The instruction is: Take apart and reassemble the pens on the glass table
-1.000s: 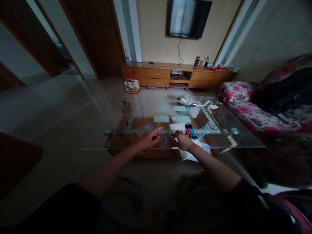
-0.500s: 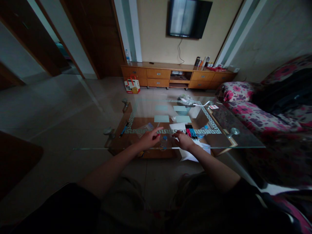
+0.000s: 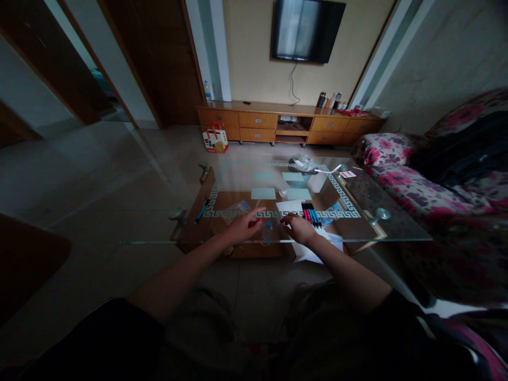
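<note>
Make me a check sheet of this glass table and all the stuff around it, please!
Surface: glass table with a patterned border, brown wood showing beneath.
Job's things: small blue-topped thing between the hands; row of red and blue pens beside white paper.
Clutter: lone blue pen at the left; teal basket at the far side.
Grips: left hand with forefinger stretched out, right hand curled; too dark to tell either grip.
Cables: one wire hanging below the television.
Surroundings: wooden cabinet, shopping bag, flowered sofa.
</note>
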Demonstrator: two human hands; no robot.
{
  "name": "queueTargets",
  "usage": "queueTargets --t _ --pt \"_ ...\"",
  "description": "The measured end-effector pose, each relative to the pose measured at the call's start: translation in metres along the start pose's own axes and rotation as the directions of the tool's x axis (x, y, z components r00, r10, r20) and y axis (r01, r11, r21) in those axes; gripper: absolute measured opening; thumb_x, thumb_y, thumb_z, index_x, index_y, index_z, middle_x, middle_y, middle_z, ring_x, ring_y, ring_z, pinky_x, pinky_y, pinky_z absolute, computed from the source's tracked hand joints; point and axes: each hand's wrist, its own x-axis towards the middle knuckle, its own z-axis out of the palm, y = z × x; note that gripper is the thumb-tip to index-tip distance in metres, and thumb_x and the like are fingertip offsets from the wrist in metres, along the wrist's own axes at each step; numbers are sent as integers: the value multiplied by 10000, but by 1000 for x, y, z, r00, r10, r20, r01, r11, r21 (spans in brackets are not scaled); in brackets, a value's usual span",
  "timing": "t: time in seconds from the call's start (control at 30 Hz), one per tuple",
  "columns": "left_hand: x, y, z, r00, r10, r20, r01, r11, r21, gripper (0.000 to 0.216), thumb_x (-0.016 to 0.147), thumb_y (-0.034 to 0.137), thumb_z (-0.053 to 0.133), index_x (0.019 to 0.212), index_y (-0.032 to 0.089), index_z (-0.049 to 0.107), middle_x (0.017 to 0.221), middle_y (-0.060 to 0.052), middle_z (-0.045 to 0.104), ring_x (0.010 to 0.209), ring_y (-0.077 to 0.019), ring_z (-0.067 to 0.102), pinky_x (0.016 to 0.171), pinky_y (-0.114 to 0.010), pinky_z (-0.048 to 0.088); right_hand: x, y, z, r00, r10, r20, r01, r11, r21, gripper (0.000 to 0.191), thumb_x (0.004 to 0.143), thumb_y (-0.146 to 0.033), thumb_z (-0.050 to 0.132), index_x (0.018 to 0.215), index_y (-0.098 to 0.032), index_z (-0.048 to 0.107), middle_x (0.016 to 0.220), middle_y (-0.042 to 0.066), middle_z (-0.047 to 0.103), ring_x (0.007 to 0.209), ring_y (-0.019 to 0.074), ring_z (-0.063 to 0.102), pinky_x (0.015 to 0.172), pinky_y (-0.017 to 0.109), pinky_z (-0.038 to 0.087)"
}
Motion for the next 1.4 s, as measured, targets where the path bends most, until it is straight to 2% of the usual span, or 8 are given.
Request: queueTargets --t 0.17,0.3,0.5,0.8,1.03,1.13,1.27,1.4 --pt "1 -4 2 1000 -5 5 5 1000 -2 497 903 357 555 1379 240 472 719 17 613 612 -127 547 601 -227 398 3 -5 0 991 10 -134 7 992 127 191 905 -265 566 1003 -199 716 1006 84 692 903 183 645 838 268 457" --pt "2 -9 4 999 -20 37 21 999 -26 495 868 353 619 1331 241 485 749 18 612 650 -132 570 623 -232 416 5 -15 2 978 43 -205 48 906 422 210 905 -297 560 971 -170 713 890 59 724 747 157 642 753 265 476" --pt "3 -10 8 995 -10 98 20 995 -98 528 823 333 682 1305 253 484 777 22 622 657 -129 588 623 -230 430 6 -31 13 994 10 -106 75 636 768 305 848 -408 626 983 -148 713 857 39 717 752 158 628 699 257 476" --pt "4 -4 12 992 12 124 7 988 -152 578 788 335 724 1309 243 493 786 12 650 668 -142 615 622 -238 450 5 -43 18 996 74 55 -77 354 932 233 724 -351 742 844 -154 710 743 -2 687 626 112 583 598 215 466" --pt "8 -14 6 994 -4 -110 -4 997 -77 496 822 307 678 1284 224 517 926 -27 663 765 -157 634 701 -275 481 6 -40 10 949 286 129 -164 99 981 208 736 -293 745 861 -147 667 763 20 710 572 79 578 480 165 408" --pt "10 -19 5 978 -48 -201 27 994 -107 437 823 329 676 1224 203 555 975 -47 654 763 -153 638 702 -281 492 7 -38 10 938 310 153 -157 -12 987 167 764 -237 728 876 -138 652 793 46 717 606 91 615 480 162 437" --pt "14 -19 7 960 -53 -274 -8 976 -216 345 836 328 666 1135 182 574 943 -51 671 837 -169 657 750 -287 502 8 -38 12 923 306 232 -198 -140 970 119 812 -181 694 913 -141 646 824 62 725 629 98 652 509 163 494" --pt "18 -20 10 940 -78 -333 -33 949 -313 301 829 320 673 1071 176 569 926 -48 670 842 -167 663 733 -268 504 7 -39 12 915 274 296 -242 -213 947 119 830 -148 675 946 -144 648 866 68 736 663 104 680 562 174 539"
